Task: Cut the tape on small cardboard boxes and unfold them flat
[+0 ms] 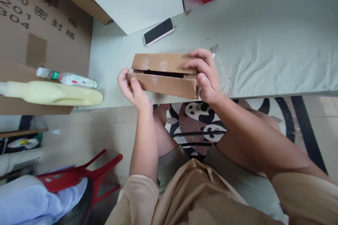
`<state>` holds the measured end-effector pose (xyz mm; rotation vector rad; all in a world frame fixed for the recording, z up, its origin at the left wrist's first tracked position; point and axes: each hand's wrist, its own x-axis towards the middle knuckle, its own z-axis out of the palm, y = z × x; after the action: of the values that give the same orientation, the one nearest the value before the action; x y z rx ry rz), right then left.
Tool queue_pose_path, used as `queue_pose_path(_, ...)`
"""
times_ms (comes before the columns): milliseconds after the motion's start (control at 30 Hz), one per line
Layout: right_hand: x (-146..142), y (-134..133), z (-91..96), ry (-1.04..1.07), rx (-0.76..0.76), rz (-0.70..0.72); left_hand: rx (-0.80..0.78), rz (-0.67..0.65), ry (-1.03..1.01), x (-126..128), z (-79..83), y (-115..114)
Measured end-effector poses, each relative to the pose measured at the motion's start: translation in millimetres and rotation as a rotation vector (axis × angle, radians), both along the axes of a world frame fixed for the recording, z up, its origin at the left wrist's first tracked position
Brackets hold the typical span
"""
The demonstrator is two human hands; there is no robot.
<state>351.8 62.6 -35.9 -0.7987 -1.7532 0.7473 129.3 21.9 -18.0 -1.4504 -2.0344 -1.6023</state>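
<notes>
A small brown cardboard box (pixel 163 85) is held between my two hands over the front edge of the covered table. Its two top flaps stand slightly apart, leaving a dark slit along the middle; what is inside is hidden. My left hand (pixel 134 89) grips the left end, thumb on the near flap. At the right end my right hand (pixel 207 75) has its fingers lying on the far flap and its thumb by the near corner. A phone (pixel 158 31) with a dark screen lies just beyond the box.
A large printed carton (pixel 37 49) stands at the left, behind a pale yellow bottle (pixel 60 93) and a clear bottle (pixel 79 80). A white box (pixel 137 0) sits at the back of the table (pixel 274 42). On the floor side is a red stool (pixel 97 174).
</notes>
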Motion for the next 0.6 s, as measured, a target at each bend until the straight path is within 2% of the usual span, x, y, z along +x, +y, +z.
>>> queue_pose_path(133,6,4,-1.6,0.001,-0.007,0.013,-0.005,-0.088,-0.004,-1,0.5,11)
queue_pose_path(233,8,6,-1.5,-0.01,-0.004,0.019,-0.048,-0.1,0.009,-2,0.2,16)
queue_pose_path(500,5,4,2.1,-0.004,0.004,-0.025,-0.082,-0.14,0.032,-9,-2.4,16)
queue_pose_path(600,11,1,3.9,0.011,-0.017,-0.03,-0.116,-0.107,0.035,-10,-0.2,12)
